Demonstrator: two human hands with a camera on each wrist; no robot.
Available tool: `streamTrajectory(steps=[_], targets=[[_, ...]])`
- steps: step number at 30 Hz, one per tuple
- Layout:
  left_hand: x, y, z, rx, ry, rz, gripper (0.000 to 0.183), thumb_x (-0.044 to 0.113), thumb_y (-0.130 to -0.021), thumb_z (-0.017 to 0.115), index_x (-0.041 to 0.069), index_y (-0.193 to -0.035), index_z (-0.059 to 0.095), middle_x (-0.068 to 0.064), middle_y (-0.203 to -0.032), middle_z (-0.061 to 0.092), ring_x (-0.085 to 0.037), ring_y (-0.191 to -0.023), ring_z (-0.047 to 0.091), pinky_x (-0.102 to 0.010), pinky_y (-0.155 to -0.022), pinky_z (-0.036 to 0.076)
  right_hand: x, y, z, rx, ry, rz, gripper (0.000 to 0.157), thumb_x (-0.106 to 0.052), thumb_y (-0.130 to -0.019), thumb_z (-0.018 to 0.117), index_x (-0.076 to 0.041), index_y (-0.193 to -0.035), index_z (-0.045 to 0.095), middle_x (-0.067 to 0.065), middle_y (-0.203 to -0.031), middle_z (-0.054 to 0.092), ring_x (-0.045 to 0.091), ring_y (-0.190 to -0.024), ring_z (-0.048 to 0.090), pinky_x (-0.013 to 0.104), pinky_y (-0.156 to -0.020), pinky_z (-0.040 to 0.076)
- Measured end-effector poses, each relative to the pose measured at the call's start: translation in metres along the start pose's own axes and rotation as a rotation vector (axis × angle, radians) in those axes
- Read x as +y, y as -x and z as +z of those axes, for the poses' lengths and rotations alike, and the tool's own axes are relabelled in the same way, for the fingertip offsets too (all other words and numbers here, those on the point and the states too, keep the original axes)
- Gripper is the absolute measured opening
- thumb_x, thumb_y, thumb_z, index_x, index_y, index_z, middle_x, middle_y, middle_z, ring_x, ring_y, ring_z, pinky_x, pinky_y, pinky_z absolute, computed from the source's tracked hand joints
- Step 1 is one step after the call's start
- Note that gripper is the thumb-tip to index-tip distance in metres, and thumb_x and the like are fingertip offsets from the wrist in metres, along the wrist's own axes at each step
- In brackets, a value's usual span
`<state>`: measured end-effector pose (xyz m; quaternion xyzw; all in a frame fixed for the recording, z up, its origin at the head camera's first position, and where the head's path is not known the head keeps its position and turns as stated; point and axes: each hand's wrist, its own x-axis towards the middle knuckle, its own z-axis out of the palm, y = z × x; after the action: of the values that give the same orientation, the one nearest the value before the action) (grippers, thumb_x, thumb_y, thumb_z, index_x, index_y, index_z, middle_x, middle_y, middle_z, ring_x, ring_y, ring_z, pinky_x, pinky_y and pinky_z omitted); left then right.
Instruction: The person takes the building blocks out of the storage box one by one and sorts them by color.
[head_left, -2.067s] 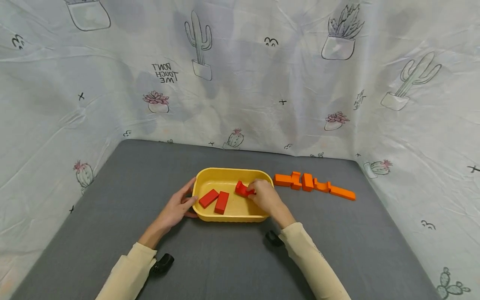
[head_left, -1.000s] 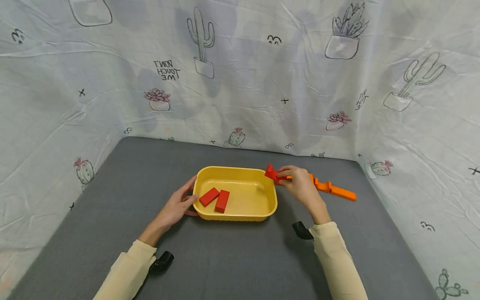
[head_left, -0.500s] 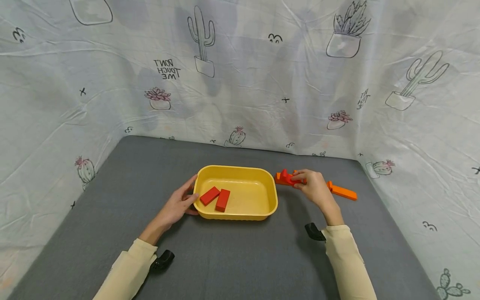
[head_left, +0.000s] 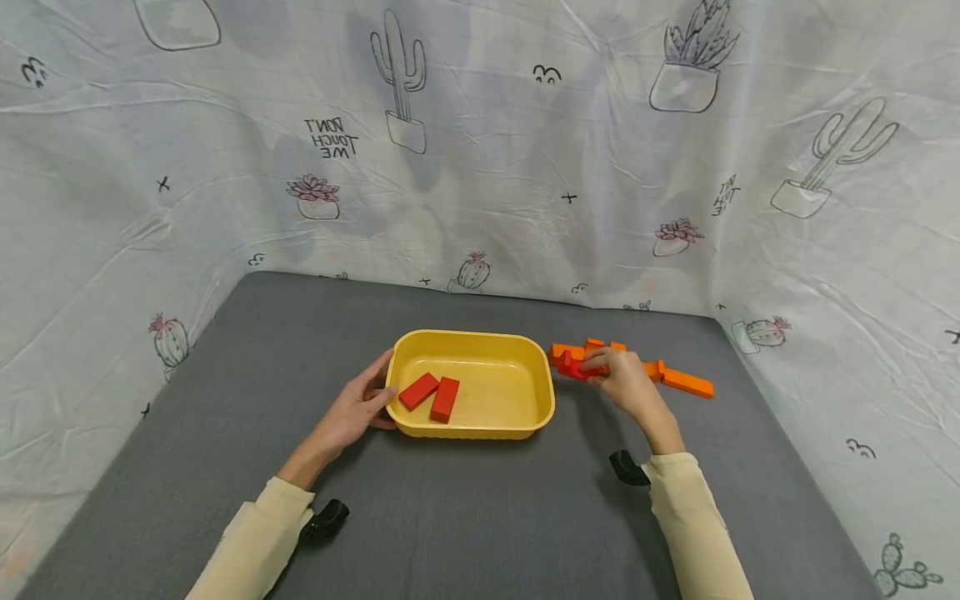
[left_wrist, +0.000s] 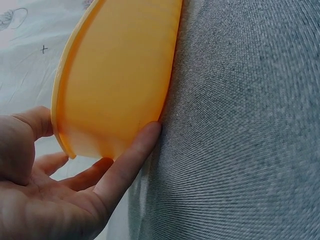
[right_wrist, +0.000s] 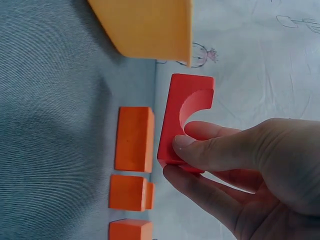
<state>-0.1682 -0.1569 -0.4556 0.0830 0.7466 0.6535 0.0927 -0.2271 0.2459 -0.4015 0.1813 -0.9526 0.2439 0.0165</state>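
Note:
My right hand [head_left: 632, 385] pinches a red arch block [right_wrist: 175, 112] with a half-round cutout, thumb on its face and fingers behind. In the head view the block overlaps the near side of a row of orange blocks [head_left: 688, 383]. The right wrist view shows it raised off the grey surface. At the left end of a yellow plastic tub [head_left: 495, 400], my left hand [head_left: 352, 421] holds on, thumb at the rim and fingers against the outer wall. Two red rectangular blocks [head_left: 445, 400] lie inside the tub, toward its left end.
The orange row starts just right of the tub and slants toward the right edge of the grey table [head_left: 450, 525]; my right hand hides part of it. A white curtain [head_left: 480, 167] with cactus drawings hangs behind and at both sides.
My right hand has lifted the red arch block out of the tub and carried it right, over the orange row, then slightly nearer and lower. My left hand stays at the tub's end.

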Motion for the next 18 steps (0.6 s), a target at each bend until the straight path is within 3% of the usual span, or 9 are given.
streamTrajectory(steps=[18], targets=[[-0.002, 0.000, -0.001, -0.021, 0.015, 0.009, 0.062, 0.010, -0.095, 0.045, 0.027, -0.146, 0.014, -0.019, -0.137, 0.031, -0.037, -0.106, 0.052, -0.043, -0.066, 0.055, 0.016, 0.003, 0.025, -0.085, 0.011, -0.089, 0.019, 0.010, -0.074, 0.066, 0.000, -0.089, 0.072, 0.014, -0.100, 0.065, 0.032, -0.099, 0.056, 0.045, -0.081, 0.050]])
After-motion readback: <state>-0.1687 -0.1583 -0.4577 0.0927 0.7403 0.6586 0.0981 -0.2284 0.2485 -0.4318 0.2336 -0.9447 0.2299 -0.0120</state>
